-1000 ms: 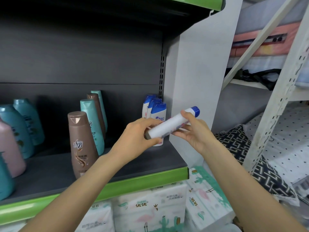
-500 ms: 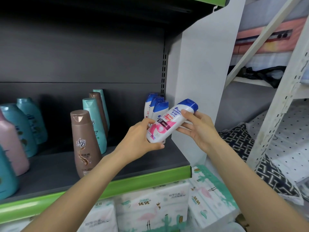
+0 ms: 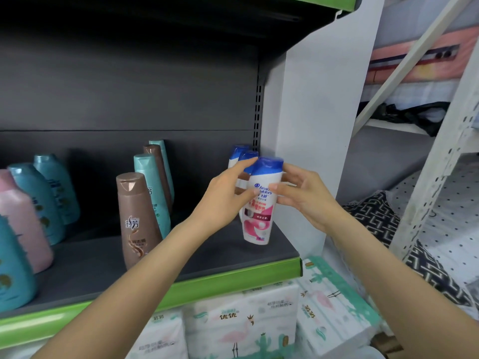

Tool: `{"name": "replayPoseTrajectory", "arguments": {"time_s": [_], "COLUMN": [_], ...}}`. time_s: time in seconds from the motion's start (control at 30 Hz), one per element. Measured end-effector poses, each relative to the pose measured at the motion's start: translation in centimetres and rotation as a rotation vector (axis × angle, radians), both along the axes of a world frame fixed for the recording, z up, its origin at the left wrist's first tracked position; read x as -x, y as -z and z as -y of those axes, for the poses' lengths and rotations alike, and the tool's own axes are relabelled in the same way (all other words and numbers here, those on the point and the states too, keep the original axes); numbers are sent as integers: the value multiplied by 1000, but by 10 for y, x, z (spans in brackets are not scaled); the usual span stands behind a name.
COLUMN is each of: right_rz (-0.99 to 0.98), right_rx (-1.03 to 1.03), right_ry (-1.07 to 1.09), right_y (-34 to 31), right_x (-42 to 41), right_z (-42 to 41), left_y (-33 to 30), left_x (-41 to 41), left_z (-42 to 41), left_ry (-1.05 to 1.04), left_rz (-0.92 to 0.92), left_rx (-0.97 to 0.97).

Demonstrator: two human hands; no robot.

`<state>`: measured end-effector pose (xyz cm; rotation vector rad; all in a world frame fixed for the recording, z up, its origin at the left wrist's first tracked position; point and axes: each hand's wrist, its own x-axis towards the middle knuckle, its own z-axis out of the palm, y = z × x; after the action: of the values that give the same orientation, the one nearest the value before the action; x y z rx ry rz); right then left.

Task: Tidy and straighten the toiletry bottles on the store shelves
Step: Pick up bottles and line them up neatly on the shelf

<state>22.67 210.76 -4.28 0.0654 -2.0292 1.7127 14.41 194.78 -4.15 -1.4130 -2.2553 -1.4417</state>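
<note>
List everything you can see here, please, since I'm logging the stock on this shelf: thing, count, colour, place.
Held shampoo bottle: 1, white and pink with blue cap, upright at the right end of the shelf, between both hands.
Shampoo bottles behind it: 2 partly hidden, white with blue caps, by the back corner.
Brown bottles: 2, one in front, one further back.
Teal slim bottles: 2, in the same row as the brown ones.
Teal round bottles: 3 visible, far left.
Pink bottle: 1, far left.
Tissue packs: several, white with flamingo print, below the shelf.
Patterned cushion: 1, black and white, right.
Left hand: 1, grips the held bottle.
Right hand: 1, grips it too.
</note>
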Motion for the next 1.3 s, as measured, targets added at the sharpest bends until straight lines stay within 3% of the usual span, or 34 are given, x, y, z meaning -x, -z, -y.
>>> {"name": "replayPoseTrajectory", "arguments": {"time_s": [0.1, 0.63, 0.8, 1.0, 1.13, 1.3], "right_rz": [22, -12, -37, 2, 30, 50], "right_rx": [-62, 25, -84, -128, -119, -109], "right_ry": [9, 64, 115, 137, 114, 101], "right_y": [4, 12, 2, -7, -8, -9], "right_x": [1, 6, 7, 7, 7, 5], "right_z": [0, -8, -9, -11, -13, -13], "left_y": [0, 18, 18, -2, -6, -5], "left_x": [3, 4, 4, 22, 43, 58], "left_z": [-3, -20, -19, -24, -45, -57], "left_ry": [-26, -77, -89, -237, -288, -263], "left_rz": [-18, 11, 15, 7, 17, 154], "left_rx": [21, 4, 18, -102, -12, 62]}}
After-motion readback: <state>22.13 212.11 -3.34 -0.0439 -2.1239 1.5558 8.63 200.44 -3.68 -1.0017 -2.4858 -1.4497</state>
